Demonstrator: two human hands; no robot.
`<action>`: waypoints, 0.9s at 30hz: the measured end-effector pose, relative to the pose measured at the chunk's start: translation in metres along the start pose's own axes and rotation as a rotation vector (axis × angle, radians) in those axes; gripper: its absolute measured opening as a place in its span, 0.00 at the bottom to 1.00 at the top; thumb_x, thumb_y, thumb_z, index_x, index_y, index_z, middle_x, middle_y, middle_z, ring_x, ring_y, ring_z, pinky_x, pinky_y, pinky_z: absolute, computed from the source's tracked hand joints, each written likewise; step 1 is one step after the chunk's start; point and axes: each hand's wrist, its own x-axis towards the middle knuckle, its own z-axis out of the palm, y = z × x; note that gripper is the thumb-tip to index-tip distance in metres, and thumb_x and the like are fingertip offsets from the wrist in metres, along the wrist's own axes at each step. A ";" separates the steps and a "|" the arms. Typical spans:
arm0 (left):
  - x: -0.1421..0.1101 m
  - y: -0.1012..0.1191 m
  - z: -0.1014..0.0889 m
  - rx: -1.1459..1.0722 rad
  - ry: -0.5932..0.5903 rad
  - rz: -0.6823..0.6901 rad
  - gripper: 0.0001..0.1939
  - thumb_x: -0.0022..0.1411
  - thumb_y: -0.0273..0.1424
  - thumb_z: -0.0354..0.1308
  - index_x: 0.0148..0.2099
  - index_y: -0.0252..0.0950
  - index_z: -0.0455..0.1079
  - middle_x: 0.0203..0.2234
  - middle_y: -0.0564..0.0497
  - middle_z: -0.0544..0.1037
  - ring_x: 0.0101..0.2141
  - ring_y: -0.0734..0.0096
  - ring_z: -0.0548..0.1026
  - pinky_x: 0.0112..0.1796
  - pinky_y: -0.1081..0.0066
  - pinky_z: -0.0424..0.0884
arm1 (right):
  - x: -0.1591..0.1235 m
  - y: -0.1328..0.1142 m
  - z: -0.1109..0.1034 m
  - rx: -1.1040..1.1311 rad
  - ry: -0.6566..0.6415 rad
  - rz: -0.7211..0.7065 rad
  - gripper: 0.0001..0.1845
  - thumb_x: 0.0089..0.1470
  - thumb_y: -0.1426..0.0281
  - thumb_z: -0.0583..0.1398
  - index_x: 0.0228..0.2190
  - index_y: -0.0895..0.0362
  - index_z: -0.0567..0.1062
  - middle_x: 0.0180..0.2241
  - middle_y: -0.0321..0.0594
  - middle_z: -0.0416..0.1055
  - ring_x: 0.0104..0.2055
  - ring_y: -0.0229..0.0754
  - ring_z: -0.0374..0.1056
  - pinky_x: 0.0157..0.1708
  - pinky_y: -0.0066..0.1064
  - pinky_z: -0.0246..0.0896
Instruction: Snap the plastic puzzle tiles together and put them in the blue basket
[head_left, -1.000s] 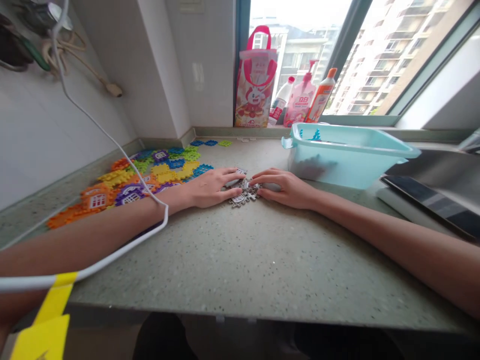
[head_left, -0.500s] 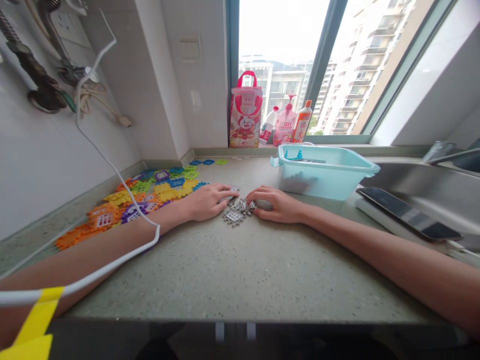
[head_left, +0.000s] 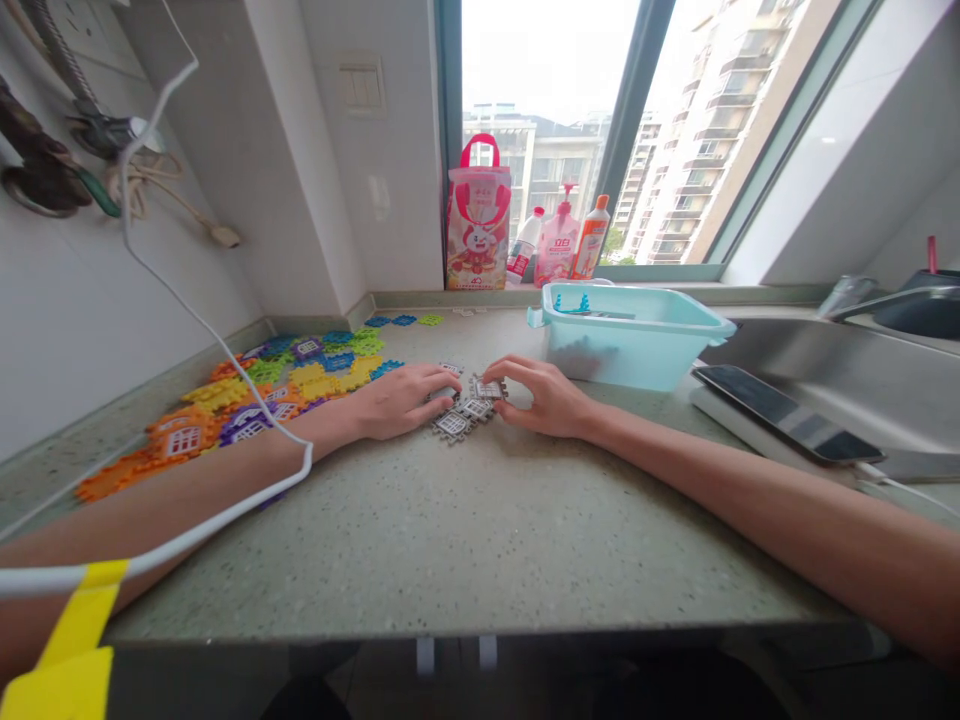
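Landmark: tub (head_left: 652, 362).
Grey tiles (head_left: 452, 424), cluster: counter (head_left: 480, 545), left of the tub.
Right hand (head_left: 551, 400): just nearer the viewer than the tub; thumb and finger gripping a grey tile.
Left hand (head_left: 401, 400): farther left of the tub, fingers curved at the cluster; grip cannot be told.
Coloured tiles (head_left: 311, 380): well left of the tub.
Step, apparently: positioning a tile.
Next move seemingly calls for: edges aligned, neighbours steadied.
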 end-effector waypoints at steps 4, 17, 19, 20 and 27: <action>0.000 0.001 0.000 0.036 -0.013 -0.066 0.24 0.81 0.46 0.47 0.66 0.39 0.72 0.68 0.41 0.74 0.66 0.52 0.73 0.69 0.54 0.66 | 0.000 -0.014 -0.004 0.051 -0.007 -0.174 0.17 0.63 0.67 0.60 0.53 0.51 0.76 0.53 0.48 0.78 0.52 0.48 0.76 0.56 0.44 0.72; -0.001 -0.003 0.002 0.068 -0.006 -0.172 0.26 0.80 0.47 0.46 0.67 0.39 0.72 0.69 0.41 0.73 0.68 0.49 0.71 0.69 0.50 0.65 | 0.003 -0.033 0.000 0.003 -0.250 -0.244 0.09 0.65 0.59 0.63 0.41 0.50 0.79 0.45 0.44 0.82 0.46 0.48 0.76 0.50 0.43 0.74; -0.002 -0.004 0.002 0.052 -0.001 -0.166 0.28 0.81 0.49 0.43 0.68 0.39 0.71 0.71 0.40 0.71 0.69 0.48 0.69 0.69 0.49 0.64 | 0.003 -0.028 0.001 -0.004 -0.142 -0.203 0.09 0.64 0.61 0.65 0.43 0.50 0.79 0.46 0.44 0.81 0.47 0.49 0.76 0.51 0.43 0.73; -0.002 -0.004 0.001 0.046 0.015 -0.151 0.29 0.82 0.49 0.42 0.69 0.39 0.71 0.71 0.40 0.70 0.70 0.48 0.68 0.69 0.48 0.63 | 0.003 -0.025 0.001 -0.008 -0.085 -0.175 0.10 0.63 0.62 0.65 0.44 0.50 0.79 0.47 0.45 0.81 0.48 0.49 0.76 0.52 0.44 0.73; -0.001 0.005 -0.003 0.049 0.048 0.271 0.18 0.75 0.47 0.60 0.57 0.44 0.80 0.58 0.45 0.83 0.65 0.51 0.75 0.67 0.51 0.65 | 0.000 -0.003 0.003 -0.012 -0.151 0.026 0.11 0.64 0.65 0.64 0.47 0.53 0.80 0.49 0.47 0.79 0.51 0.51 0.75 0.57 0.47 0.71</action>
